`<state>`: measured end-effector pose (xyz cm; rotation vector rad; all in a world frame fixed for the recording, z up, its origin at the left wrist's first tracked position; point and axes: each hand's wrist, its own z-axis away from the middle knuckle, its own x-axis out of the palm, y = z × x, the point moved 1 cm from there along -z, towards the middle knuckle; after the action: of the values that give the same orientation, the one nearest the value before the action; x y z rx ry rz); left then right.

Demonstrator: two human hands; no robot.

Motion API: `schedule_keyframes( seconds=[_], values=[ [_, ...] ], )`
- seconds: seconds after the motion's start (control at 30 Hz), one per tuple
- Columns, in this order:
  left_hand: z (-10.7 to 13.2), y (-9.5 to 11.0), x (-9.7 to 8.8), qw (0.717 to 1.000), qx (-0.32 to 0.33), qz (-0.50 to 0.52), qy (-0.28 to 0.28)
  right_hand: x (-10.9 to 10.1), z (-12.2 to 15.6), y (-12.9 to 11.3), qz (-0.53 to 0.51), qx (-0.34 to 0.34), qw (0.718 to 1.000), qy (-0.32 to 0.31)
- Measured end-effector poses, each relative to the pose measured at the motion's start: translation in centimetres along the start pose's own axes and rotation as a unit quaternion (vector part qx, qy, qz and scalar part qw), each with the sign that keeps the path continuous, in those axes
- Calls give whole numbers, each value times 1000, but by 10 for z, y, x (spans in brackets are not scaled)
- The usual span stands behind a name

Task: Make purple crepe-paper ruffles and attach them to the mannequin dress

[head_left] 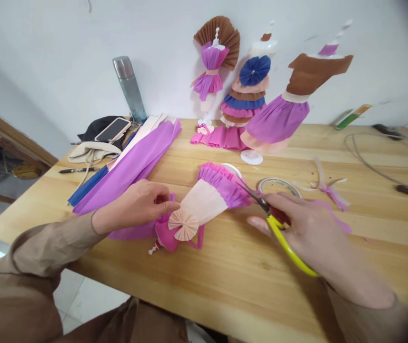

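A small crepe-paper dress (204, 202) lies on the wooden table (232, 271), with a peach skirt, a purple ruffled hem and a pink top with a peach rosette. My left hand (137, 206) pinches the pink top end of it, fingers closed. My right hand (296, 224) grips yellow-handled scissors (278, 228), whose blades point at the purple hem. A roll of clear tape (278, 186) lies just behind the scissors.
Three paper dresses on stands (257, 95) stand at the back by the wall. Folded purple, blue and cream crepe sheets (128, 164) lie at the left, near a phone (113, 129), a bag and a metal flask (129, 88). Paper scraps (328, 190) and a cable lie at the right.
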<state>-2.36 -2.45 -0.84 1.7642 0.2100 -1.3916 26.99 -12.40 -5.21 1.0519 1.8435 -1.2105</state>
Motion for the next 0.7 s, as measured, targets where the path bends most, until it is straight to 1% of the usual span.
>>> schedule_keyframes(
  seconds=[0.07,0.1,0.2,0.27,0.33,0.37,0.4,0.47,0.53,0.63,0.7],
  values=[
    [-8,3,-1,999,0,40,29,2,-2,2,-30,22,999,35],
    [-17,5,-1,998,-1,53,31,3,-1,4,-51,34,997,46],
    [-54,14,1,994,85,61,25,5,1,5,-103,66,990,68],
    [-82,19,5,987,157,28,-5,6,3,3,-113,80,987,83],
    [-106,22,10,977,207,-13,-46,6,4,0,-108,89,986,95],
    [-116,23,12,974,217,-37,-53,6,3,-1,-106,90,986,92],
    [-124,25,14,974,213,-55,-59,6,3,-2,-104,91,986,88],
    [-133,29,16,971,212,-77,-83,6,3,-1,-106,92,987,83],
    [-137,35,16,968,210,-94,-102,8,3,1,-110,89,987,74],
    [-139,43,12,966,205,-112,-110,10,5,4,-103,76,990,60],
    [-140,45,8,965,205,-116,-113,11,6,4,-99,69,992,38]
  ],
)
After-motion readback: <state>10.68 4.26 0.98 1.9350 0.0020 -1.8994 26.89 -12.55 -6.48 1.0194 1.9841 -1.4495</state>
